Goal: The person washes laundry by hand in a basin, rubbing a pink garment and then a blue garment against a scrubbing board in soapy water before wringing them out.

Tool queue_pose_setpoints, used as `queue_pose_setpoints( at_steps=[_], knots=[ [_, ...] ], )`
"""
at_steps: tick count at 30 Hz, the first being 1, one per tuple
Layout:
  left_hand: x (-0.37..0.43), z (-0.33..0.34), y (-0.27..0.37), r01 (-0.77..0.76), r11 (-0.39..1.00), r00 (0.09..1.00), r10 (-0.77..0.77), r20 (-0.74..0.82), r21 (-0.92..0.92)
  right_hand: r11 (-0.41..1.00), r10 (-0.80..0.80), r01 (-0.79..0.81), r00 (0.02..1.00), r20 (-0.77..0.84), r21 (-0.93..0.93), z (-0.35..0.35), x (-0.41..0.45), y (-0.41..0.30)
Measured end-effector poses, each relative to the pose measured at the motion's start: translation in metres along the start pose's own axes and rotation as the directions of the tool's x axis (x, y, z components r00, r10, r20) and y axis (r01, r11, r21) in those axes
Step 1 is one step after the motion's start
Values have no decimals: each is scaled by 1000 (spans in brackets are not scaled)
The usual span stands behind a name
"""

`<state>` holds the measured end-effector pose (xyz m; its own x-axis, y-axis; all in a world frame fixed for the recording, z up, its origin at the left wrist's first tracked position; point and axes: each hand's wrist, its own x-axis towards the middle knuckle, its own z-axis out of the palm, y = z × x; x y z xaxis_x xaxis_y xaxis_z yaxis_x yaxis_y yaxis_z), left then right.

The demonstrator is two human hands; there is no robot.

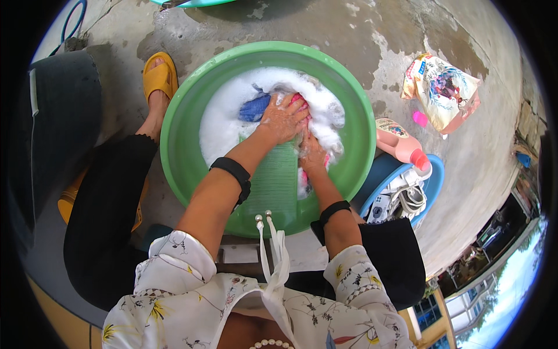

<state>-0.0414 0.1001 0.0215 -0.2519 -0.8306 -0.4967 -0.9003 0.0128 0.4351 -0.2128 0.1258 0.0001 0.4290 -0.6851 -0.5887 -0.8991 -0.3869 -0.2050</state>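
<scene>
A large green plastic basin [179, 144] stands before me, holding soapy water and white suds [226, 94]. A green ridged washboard [272, 187] leans inside it, its lower end towards me. My left hand [285, 118] presses down on a wet pink patterned cloth [299, 101], fingers curled over it. Just below and to the right, my right hand [313, 152] grips more of this pink cloth, its fingertips partly hidden by the left hand and foam. A blue ribbed cloth [254, 108] lies in the suds beside my left hand.
A pink detergent bottle [399, 139] rests against a blue tub [439, 179] holding white shoes [412, 196]. A printed detergent bag [449, 91] and a bright pink cap [420, 118] lie on the wet concrete floor [331, 26]. My yellow-slippered foot [160, 74] is left of the basin.
</scene>
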Motion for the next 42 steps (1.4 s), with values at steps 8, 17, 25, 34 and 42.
queue_pose_setpoints(
  at_steps=[8,17,25,34,42],
  knots=[
    [26,-23,4,41,990,936,10,351,-137,940,-113,127,992,-61,318,39,8,59],
    [-65,-21,36,136,683,841,-463,-281,-718,766,581,-452,790,-193,458,-50,19,-22],
    [-146,47,55,186,-27,726,-670,156,-982,434,329,-511,857,398,742,-102,-37,32],
    [-198,-7,91,293,-505,814,-314,489,-812,-60,-120,-186,977,178,981,-181,-114,-3],
    [-214,-53,134,112,-886,989,57,134,-450,178,162,168,967,-198,970,-164,-175,-105]
  ],
)
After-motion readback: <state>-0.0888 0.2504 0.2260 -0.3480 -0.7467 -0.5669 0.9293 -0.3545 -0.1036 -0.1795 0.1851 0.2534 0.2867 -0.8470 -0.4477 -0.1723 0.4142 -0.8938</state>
